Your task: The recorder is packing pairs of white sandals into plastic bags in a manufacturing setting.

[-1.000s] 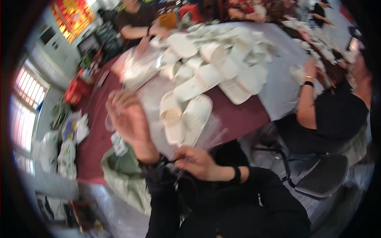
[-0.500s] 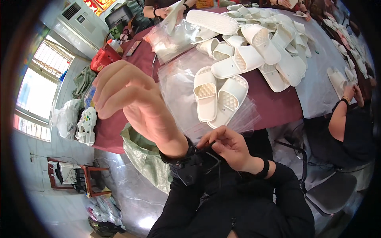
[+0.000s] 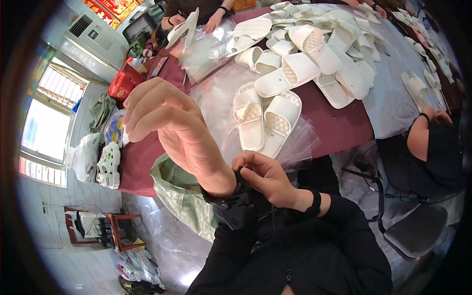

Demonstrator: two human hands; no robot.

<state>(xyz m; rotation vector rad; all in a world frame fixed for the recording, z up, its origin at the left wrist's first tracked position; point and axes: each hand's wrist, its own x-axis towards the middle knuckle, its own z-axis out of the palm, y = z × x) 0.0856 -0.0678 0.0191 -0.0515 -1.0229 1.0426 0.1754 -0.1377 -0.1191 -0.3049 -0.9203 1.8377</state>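
fastening: right hand (image 3: pixel 268 177) has its fingertips pinched on the black wrist strap (image 3: pixel 231 209) worn on the raised left arm, fingers curled in and closed on the strap's edge.
left hand: left hand (image 3: pixel 169 120) is lifted toward the camera, palm turned away, fingers bent loosely forward and holding nothing; thumb tucked under.
left arm pose: wrist bent up, forearm rising from the lower middle, black sleeve (image 3: pixel 231 260) ending just below the strap.
right arm pose: forearm comes in from the right across the body, with one black band (image 3: pixel 314 204) on its own wrist.
strap place: one strap, at the left wrist, in front of the chest, just this side of the table edge.
nearest slippers: two white slippers (image 3: pixel 265 120) lie side by side on a clear plastic bag (image 3: pixel 221 98), near the table edge just beyond the hands.
slipper heap: a pile of white slippers (image 3: pixel 314 54) farther back, too many and too overlapped to count.
table: one table with a dark red cloth (image 3: pixel 339 123); a pale cloth (image 3: pixel 393 103) covers its right part.
below the table: one green sack (image 3: pixel 182 191) hangs at the near edge, left of the hands.
other people: two hands of another person (image 3: pixel 216 19) at the far side holding a slipper (image 3: pixel 184 27); one person in black (image 3: pixel 432 147) sits at the right, arm on the table.
left side: one red bag (image 3: pixel 123 83) on the table corner, one white clog-like shoe (image 3: pixel 108 164) near the window (image 3: pixel 46 128).
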